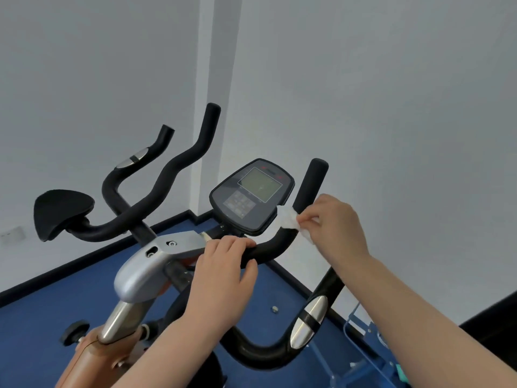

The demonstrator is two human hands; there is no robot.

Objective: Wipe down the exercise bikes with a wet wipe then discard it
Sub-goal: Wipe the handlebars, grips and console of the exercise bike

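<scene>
An exercise bike with black foam handlebars (179, 163) fills the view, its dark console (251, 194) in the middle. My left hand (223, 264) grips the right handlebar's curved lower section (268, 247) just below the console. A white wet wipe (289, 219) is wrapped around that bar's upright part (310, 186). My right hand (333, 222) pinches the wipe against the bar from the right side.
A black elbow pad (61, 211) sits at the left. The silver stem cover (145, 264) and orange frame (89, 357) lie below. Silver pulse sensors (309, 320) are on the lower grip. Blue floor (42, 317), white walls, and a blue metal frame (363, 345) are at the bottom right.
</scene>
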